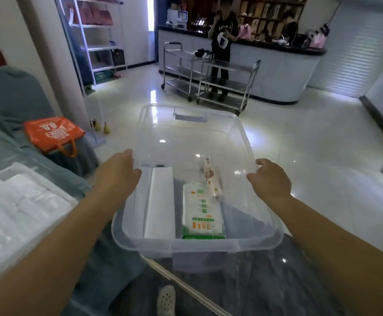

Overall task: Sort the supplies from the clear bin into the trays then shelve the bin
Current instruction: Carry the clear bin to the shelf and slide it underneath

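I have the bin (195, 169) carried in front of me, one hand on each long side. My left hand (120, 172) lies against the left rim with fingers nearly straight, thumb hooked at the edge; it presses more than it grips. My right hand (269, 176) has its fingers curled over the right rim and holds it.

Contents noted: a white folded stack (159, 201) at the left, a green-and-white pack (203, 213) in the middle, and a printed roll (211, 179) leaning just beside the pack, toward the right wall. All three sit at the near end; the far half of the bin shows nothing.

A white tray (19, 215) lies on the covered table (1, 147) at my left and already has white packets in it.

Judgement: sorting is not finished, since three supplies remain in the bin. The step in hand is bringing the bin to the tray. The next move calls for setting the bin down level beside the tray, freeing one hand, and lifting items out singly. The roll looks likely to roll if the bin tips.
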A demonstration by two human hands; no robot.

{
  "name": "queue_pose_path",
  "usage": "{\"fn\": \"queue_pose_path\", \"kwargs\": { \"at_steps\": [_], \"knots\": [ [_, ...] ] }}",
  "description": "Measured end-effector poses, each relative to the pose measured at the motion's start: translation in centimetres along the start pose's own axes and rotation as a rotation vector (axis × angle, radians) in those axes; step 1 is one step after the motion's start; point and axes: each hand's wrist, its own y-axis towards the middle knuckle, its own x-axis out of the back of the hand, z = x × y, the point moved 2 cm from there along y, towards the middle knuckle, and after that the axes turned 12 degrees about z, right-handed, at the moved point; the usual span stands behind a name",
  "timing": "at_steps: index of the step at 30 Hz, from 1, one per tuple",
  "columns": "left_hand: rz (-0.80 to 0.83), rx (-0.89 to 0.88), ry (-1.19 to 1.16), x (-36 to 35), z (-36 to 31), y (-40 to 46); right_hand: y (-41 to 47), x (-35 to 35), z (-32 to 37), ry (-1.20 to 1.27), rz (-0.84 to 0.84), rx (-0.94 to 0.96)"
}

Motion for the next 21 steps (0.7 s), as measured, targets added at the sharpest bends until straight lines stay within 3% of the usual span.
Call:
{"fn": "queue_pose_path", "kwargs": {
  "at_steps": [21],
  "knots": [
    [0.202, -0.041, 0.027, -13.1, -4.8, 43.5, 40.4, -5.4, -1.9, -0.034, 0.037, -0.141]
  ]
}}
